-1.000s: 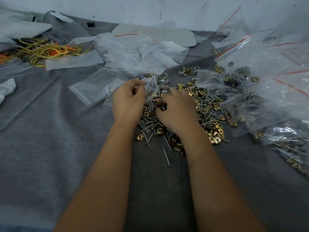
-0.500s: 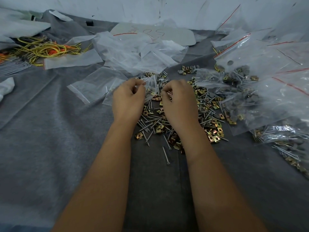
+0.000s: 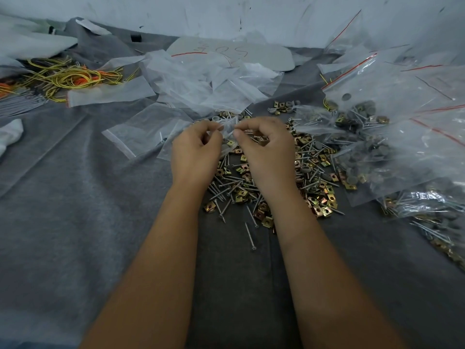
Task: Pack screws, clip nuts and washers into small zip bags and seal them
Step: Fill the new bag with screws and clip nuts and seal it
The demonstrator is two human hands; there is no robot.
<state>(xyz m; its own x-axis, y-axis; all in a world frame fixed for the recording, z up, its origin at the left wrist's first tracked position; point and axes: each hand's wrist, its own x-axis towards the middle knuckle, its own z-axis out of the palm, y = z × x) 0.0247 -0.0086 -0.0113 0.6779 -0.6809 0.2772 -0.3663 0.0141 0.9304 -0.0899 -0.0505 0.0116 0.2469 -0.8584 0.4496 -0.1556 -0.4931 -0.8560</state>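
— Head view: left hand (image 3: 195, 154) and right hand (image 3: 266, 147) both pinching small zip bag (image 3: 227, 129) at its top edge, above pile of screws, clip nuts and washers (image 3: 271, 187) on grey cloth (image 3: 75, 222).

— Holding anything inside?

— Possibly some pieces; too blurred for telling.

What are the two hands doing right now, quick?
Left hand: pinches the small zip bag by its edge.
Right hand: fingers curled at the same bag's edge, apparently pinching it too.
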